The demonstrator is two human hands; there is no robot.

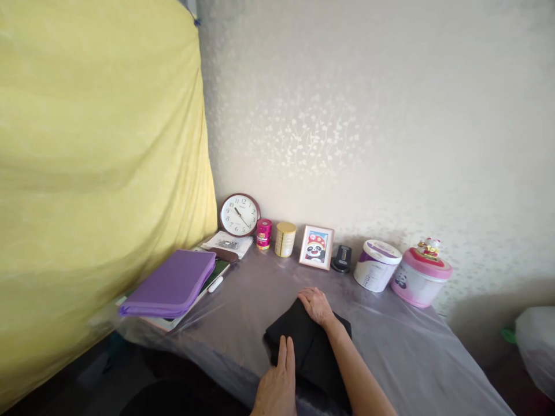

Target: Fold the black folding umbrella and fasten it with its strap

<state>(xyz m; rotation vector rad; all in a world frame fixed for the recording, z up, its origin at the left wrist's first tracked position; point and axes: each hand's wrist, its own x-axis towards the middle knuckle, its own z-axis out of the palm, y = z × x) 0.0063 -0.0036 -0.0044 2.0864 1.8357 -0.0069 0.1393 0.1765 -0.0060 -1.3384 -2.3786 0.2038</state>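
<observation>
A folded black cloth (307, 349), perhaps a garment, lies near the front of the table. My left hand (280, 375) rests on its near left part, fingers stretched out and pointing away from me. Across the far edge of the cloth lies my right hand (316, 306), palm down with its fingers extended to the left. Neither hand grips anything that I can see. My right forearm covers part of the cloth's right side.
A plastic-covered table (243, 312) bears a purple folder (173, 280) at left. Along the wall stand a clock (240, 215), a pink tin (263, 234), a yellow tin (285, 240), a framed panda picture (316, 247), a black stapler-like object (342, 259) and two tubs (376, 271).
</observation>
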